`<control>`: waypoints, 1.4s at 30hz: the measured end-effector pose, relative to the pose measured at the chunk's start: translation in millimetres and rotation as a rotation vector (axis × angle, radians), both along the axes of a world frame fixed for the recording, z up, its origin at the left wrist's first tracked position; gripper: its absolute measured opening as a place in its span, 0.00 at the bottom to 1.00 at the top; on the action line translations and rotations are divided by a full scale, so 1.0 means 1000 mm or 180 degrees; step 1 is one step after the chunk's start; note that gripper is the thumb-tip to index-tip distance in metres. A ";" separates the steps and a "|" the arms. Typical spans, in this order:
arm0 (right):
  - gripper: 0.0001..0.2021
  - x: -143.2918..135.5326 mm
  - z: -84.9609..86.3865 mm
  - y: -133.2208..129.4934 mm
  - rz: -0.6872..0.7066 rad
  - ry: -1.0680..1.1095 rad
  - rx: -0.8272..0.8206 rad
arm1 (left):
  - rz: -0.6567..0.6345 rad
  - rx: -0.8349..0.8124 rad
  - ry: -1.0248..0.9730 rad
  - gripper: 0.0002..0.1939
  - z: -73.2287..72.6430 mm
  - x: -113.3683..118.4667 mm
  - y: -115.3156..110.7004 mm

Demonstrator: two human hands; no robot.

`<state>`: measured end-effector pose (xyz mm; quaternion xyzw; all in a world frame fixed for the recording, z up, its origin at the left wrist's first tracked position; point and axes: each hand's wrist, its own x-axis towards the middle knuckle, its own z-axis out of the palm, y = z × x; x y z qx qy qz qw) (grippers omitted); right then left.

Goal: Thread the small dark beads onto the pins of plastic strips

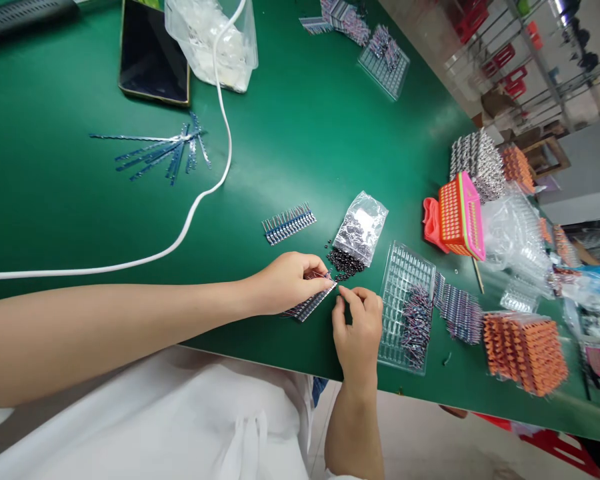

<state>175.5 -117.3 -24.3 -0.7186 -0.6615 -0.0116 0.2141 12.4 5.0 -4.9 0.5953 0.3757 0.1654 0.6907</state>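
Note:
My left hand (287,283) is closed on a strip of small wired parts (313,307), its thumb and fingers pinching near the upper right end. Close by that end, my right hand (359,327) has thumb and index finger brought together; anything between them is too small to make out. Just above the fingertips lies a pile of tiny black beads (347,264), spilling from a clear plastic bag (363,227). A second strip of wired parts (289,223) rests on the green table behind my left hand.
Right of my hands is a clear compartment tray (397,300) with a heap of wired parts (417,327). Farther right stand orange stacked pieces (525,353) and a plastic basket (460,217). A white cable (195,203), phone (154,57) and blue twist ties (160,150) lie left.

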 end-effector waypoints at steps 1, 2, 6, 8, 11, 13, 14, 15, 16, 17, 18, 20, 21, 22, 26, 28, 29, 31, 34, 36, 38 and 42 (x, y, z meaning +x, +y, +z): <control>0.11 0.000 0.000 0.000 -0.0031 -0.0004 0.0020 | -0.0002 0.0001 0.0006 0.12 0.000 0.000 0.000; 0.10 0.000 0.001 0.000 -0.0056 -0.0018 0.0028 | -0.0013 -0.0006 0.0008 0.13 0.000 0.000 0.000; 0.07 -0.002 0.003 0.001 -0.0064 -0.0094 -0.0061 | -0.0031 -0.0048 -0.0018 0.13 0.000 0.000 0.000; 0.07 -0.003 0.005 0.003 -0.0037 -0.0144 -0.0129 | -0.0011 -0.0064 -0.0040 0.12 0.000 0.000 0.000; 0.07 -0.004 0.006 0.006 0.0000 -0.0270 -0.0206 | 0.0007 -0.0087 -0.0057 0.12 0.001 0.000 0.000; 0.07 -0.005 0.006 0.008 0.0017 -0.0382 -0.0235 | -0.0002 -0.0101 -0.0063 0.11 0.001 0.000 0.000; 0.07 -0.005 0.005 0.009 0.0028 -0.0439 -0.0243 | -0.0008 -0.0104 -0.0063 0.11 0.001 0.000 0.000; 0.07 -0.005 0.005 0.010 0.0039 -0.0495 -0.0244 | -0.0014 -0.0104 -0.0062 0.11 0.002 0.000 0.001; 0.07 -0.006 0.005 0.010 0.0051 -0.0547 -0.0238 | -0.0018 -0.0099 -0.0057 0.11 0.002 0.000 0.001; 0.07 -0.006 0.004 0.010 0.0067 -0.0598 -0.0232 | -0.0019 -0.0091 -0.0049 0.11 0.002 0.000 0.001; 0.07 -0.006 0.004 0.011 0.0085 -0.0652 -0.0229 | -0.0019 -0.0083 -0.0039 0.11 0.002 0.000 0.001; 0.07 -0.008 0.004 0.011 0.0107 -0.0771 -0.0231 | -0.0021 -0.0073 -0.0023 0.11 0.001 -0.001 0.001; 0.07 -0.009 0.004 0.011 0.0107 -0.0842 -0.0240 | -0.0026 -0.0078 -0.0015 0.11 0.001 -0.001 0.001; 0.07 -0.009 0.005 0.011 0.0102 -0.0926 -0.0253 | -0.0032 -0.0087 -0.0009 0.11 0.001 -0.001 0.001; 0.08 -0.014 0.010 0.014 0.0093 -0.1338 -0.0382 | -0.0029 -0.0132 -0.0036 0.11 0.001 -0.001 0.000; 0.10 -0.016 0.015 0.016 0.0119 -0.1554 -0.0508 | -0.0015 -0.0128 -0.0059 0.11 0.001 0.000 0.000; 0.10 -0.017 0.017 0.018 0.0137 -0.1657 -0.0577 | -0.0009 -0.0119 -0.0058 0.10 0.001 0.000 0.000; 0.10 -0.018 0.022 0.021 0.0197 -0.1839 -0.0707 | -0.0004 -0.0103 -0.0059 0.10 0.000 0.000 0.000; 0.08 -0.022 0.027 0.026 0.0286 -0.2016 -0.0858 | -0.0002 -0.0109 -0.0155 0.10 -0.004 0.001 0.000; 0.07 -0.025 0.030 0.028 0.0317 -0.2089 -0.0922 | 0.0044 -0.0127 -0.0266 0.10 -0.008 0.002 0.001; 0.07 -0.028 0.031 0.029 0.0345 -0.2150 -0.0960 | 0.0128 -0.0196 -0.0373 0.10 -0.010 0.003 0.001; 0.06 -0.029 0.031 0.032 0.0400 -0.2170 -0.0948 | 0.0282 -0.0362 -0.0451 0.10 -0.011 0.004 0.003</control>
